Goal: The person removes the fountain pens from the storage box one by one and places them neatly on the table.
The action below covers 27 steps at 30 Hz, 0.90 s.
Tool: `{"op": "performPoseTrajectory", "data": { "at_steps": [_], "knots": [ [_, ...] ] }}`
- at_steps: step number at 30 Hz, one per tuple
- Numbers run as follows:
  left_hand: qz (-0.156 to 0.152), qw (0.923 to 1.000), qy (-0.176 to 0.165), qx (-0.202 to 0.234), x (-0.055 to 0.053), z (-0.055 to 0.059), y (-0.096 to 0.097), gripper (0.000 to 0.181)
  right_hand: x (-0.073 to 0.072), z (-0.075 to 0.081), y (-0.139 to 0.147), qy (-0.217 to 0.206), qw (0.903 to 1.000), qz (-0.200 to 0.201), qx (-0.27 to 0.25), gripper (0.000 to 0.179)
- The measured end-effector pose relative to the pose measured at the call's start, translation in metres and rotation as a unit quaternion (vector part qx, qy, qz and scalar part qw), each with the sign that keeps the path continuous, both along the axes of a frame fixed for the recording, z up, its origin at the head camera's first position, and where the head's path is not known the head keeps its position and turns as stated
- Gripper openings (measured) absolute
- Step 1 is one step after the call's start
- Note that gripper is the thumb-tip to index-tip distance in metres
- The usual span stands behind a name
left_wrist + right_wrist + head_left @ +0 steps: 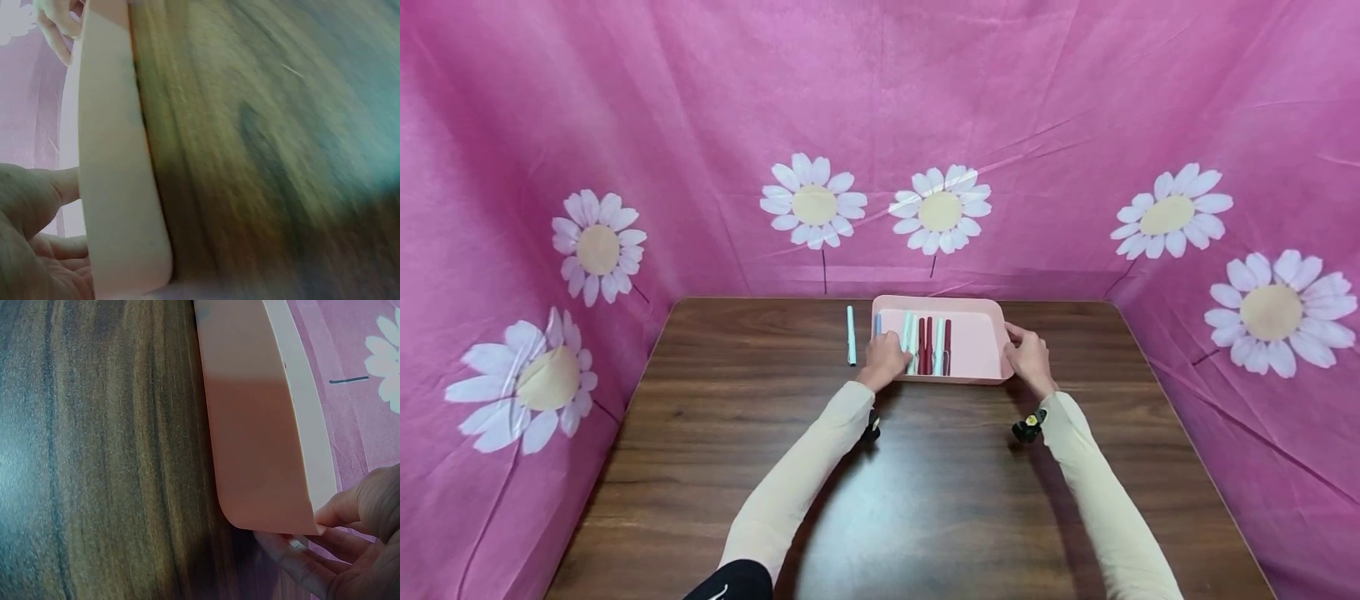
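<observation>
A shallow pink tray [976, 342] lies near the table's back edge. Inside it stand side by side mint pens [939, 343], dark red pens [929, 343] and, by the left wall, a blue pen [878, 323]. My left hand [885, 360] grips the tray's left end near the front corner, partly covering the blue pen. At the opposite end my right hand [1030, 358] pinches the tray wall; the right wrist view shows the thumb [340, 509] at the rim and fingers [300, 562] outside and beneath the corner. Another mint pen [851, 336] lies on the table left of the tray.
The brown wooden table [925, 492] extends forward of the tray. A pink cloth [880, 83] with white daisies hangs behind the table and along both sides.
</observation>
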<state>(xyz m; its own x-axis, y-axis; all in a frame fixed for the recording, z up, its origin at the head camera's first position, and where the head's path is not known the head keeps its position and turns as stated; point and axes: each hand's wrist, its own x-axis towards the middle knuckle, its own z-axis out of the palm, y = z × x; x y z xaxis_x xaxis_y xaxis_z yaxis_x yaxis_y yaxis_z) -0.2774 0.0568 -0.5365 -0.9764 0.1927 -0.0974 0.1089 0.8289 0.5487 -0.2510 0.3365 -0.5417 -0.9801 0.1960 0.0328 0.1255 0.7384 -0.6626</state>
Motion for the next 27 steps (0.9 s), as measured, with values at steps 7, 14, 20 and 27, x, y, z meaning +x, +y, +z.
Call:
{"op": "performPoseTrajectory", "data": {
  "at_steps": [7, 14, 20, 27],
  "knots": [
    [-0.001, 0.9991, -0.029, -0.032, -0.001, 0.003, 0.007, 0.044, 0.002, -0.002, 0.002, 0.001, 1.0, -0.003, 0.005, 0.053],
    [-0.013, 0.9962, -0.028, -0.082, -0.003, 0.003, 0.012, 0.033, 0.0, -0.002, 0.003, -0.006, 1.0, -0.001, 0.0, 0.053],
    [-0.005, 0.9982, -0.047, -0.037, -0.004, 0.004, 0.006, 0.035, -0.002, -0.003, 0.001, -0.003, 1.0, -0.003, 0.004, 0.053],
    [-0.005, 0.9959, -0.057, 0.07, -0.019, -0.015, -0.005, 0.042, -0.003, -0.003, 0.003, 0.01, 0.9999, -0.001, 0.005, 0.054]
  ]
}}
